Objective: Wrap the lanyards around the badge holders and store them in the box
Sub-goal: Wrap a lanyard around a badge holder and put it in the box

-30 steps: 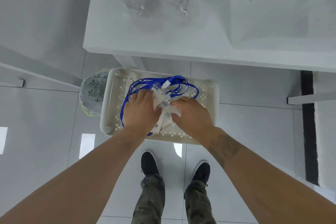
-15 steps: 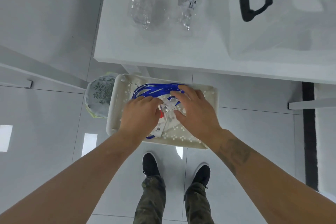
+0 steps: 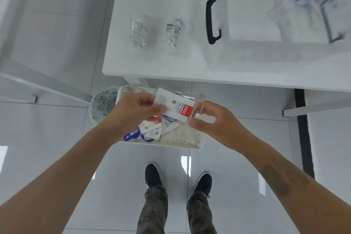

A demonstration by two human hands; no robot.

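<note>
1. A person stands on a glossy white tiled floor (image 3: 47, 157), looking down at both bare forearms held out over a shallow white perforated plastic tray (image 3: 182, 138) on the floor.
2. The left hand (image 3: 133, 112) pinches one end of a clear plastic badge holder with a white and red printed card inside (image 3: 175, 107), thumb on top and fingers curled beneath.
3. The right hand (image 3: 214, 121) pinches the holder's opposite, clear end between thumb and curled fingertips.
4. The holder is held above the tray; more holders and a blue fabric lanyard (image 3: 133, 136) lie in the tray below.
5. The holder looks light, thin, slightly flexible and slick, so gripping its short edges seems safest; the lanyard looks soft and limp.
6. A white table (image 3: 152, 62) ahead carries a translucent plastic storage box with a black handle (image 3: 247, 51) and crumpled clear wrappers (image 3: 138, 32).
</note>
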